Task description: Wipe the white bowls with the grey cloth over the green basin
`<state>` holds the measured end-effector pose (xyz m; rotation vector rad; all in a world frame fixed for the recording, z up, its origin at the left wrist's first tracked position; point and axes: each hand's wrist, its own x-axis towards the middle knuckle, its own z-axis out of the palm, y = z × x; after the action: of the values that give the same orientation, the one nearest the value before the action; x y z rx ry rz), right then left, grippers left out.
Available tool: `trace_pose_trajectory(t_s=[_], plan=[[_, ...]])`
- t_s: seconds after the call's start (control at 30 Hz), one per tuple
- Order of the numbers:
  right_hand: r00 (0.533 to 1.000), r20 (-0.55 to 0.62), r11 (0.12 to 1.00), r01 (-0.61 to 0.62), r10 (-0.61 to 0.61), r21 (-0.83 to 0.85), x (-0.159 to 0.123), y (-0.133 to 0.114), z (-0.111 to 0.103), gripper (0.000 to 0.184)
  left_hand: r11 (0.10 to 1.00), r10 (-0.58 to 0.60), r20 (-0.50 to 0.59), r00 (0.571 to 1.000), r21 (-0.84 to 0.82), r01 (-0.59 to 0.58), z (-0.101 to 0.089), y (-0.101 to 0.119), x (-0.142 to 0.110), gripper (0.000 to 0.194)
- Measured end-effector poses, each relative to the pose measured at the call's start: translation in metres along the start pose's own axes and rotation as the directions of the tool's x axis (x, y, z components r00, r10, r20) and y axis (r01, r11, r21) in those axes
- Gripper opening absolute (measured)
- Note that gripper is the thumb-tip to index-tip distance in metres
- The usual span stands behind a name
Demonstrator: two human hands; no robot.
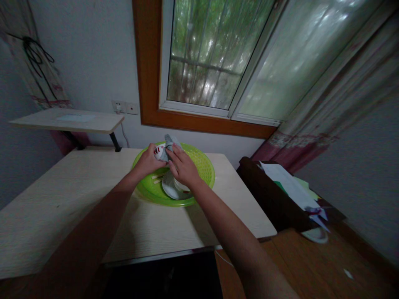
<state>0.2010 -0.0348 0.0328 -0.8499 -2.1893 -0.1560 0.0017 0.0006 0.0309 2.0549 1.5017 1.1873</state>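
Grey cloth (168, 153), held by our right grip (184, 167), lies against the white cup (158, 151) our left grip (146, 162) grasps, both over the basket (206, 166).

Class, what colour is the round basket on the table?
The basket is bright yellowish green; the head view shows it.

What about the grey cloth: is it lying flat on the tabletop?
No, the right hand holds the grey cloth against a white item with red markings in the left hand, over the green plastic basket.
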Motion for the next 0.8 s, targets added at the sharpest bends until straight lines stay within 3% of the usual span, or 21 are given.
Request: trace_pose_trajectory(t_s=[0.17,0.4,0.6,0.8], plan=[[0.946,-0.070,0.940,-0.301,0.315,0.158,-0.004,0.014,0.003,0.058,0.999,-0.046,-0.054,0.997,-0.010,0.046,-0.003,0.006,-0.001,0.068],[0.866,0.002,0.781,-0.453,0.501,0.430,-0.007,0.031,0.009,0.066,0.998,-0.064,-0.083,0.995,-0.004,0.064,-0.004,0.004,-0.001,0.071],[0.915,0.030,0.867,-0.390,0.401,0.309,-0.010,0.026,0.009,0.079,0.999,-0.038,-0.070,0.997,-0.007,0.037,-0.004,0.004,0.000,0.068],[0.994,0.019,0.991,-0.111,0.110,0.073,-0.005,0.007,-0.002,0.063,1.000,0.007,-0.007,1.000,-0.010,-0.007,-0.001,0.002,-0.001,0.063]])
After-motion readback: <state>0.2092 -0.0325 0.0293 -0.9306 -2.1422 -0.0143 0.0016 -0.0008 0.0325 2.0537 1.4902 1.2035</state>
